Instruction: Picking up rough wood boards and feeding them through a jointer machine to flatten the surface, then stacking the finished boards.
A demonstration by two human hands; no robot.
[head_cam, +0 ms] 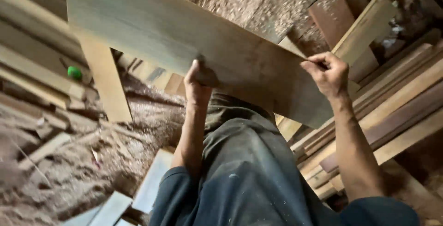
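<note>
A small green object (74, 72) is lying among stacked timber (32, 69) at far left, above a floor (78, 161) coated in sawdust. The left hand (197, 84) is closing its grip on the lower edge of a wide, thin wooden board (184, 36), held tilted in the air over the person's lap. The right hand (328, 72) is pinching the board's right edge, beside leaning planks (397, 101).
</note>
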